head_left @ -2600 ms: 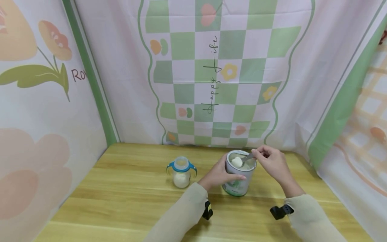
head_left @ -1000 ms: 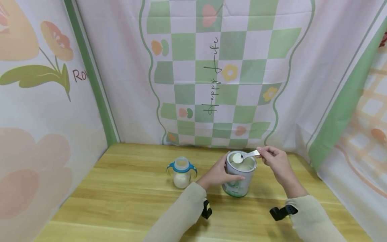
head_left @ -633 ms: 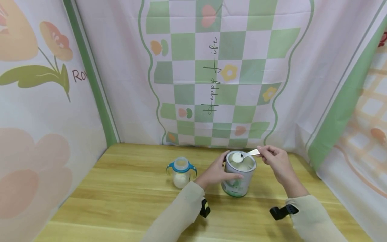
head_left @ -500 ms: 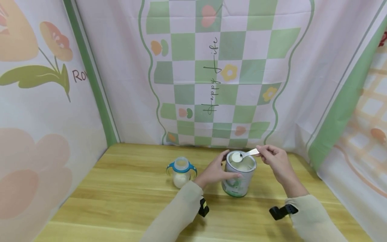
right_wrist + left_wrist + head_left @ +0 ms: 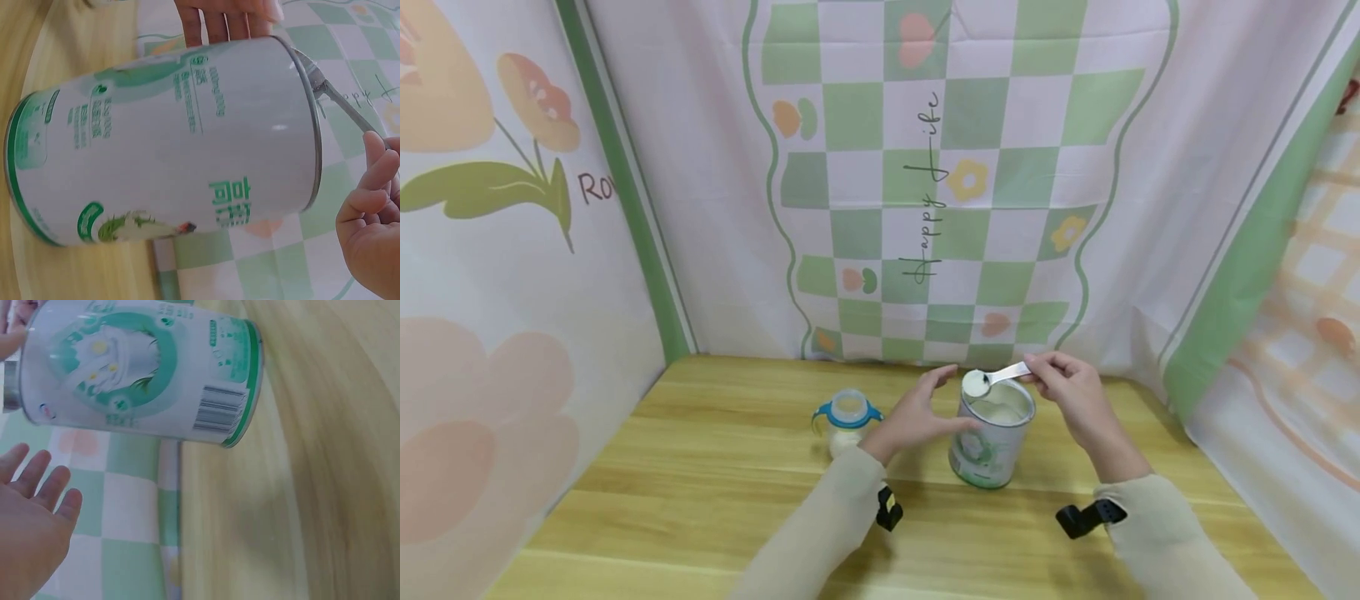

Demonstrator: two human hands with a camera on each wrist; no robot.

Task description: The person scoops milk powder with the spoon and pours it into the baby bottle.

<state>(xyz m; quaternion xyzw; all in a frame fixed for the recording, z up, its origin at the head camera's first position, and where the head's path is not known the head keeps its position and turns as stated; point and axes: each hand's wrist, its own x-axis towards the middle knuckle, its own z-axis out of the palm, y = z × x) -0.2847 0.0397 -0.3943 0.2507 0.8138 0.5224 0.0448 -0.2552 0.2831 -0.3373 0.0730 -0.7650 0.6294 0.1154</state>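
A white and green milk powder can (image 5: 988, 454) stands upright on the table, its top uncovered and pale powder inside. My right hand (image 5: 1071, 400) pinches the handle of a metal spoon (image 5: 1011, 372) between thumb and fingers. The spoon's bowl, heaped with white powder (image 5: 975, 382), is over the can's left rim. My left hand (image 5: 913, 421) is spread just left of the can, apart from it; in the left wrist view its fingers (image 5: 40, 481) are extended with nothing in them. Left of that hand is a baby bottle (image 5: 847, 410) with blue handles and powder inside, partly covered by the wrist.
The wooden table (image 5: 700, 500) ends at the back against a hanging cloth (image 5: 880, 233) with green checks. More printed cloth (image 5: 535, 350) hangs at the left. Each wrist wears a black camera (image 5: 889, 508).
The spoon has risen out of the can and moved left toward its rim, carrying powder. My left hand has let go of the can and moved left toward the bottle.
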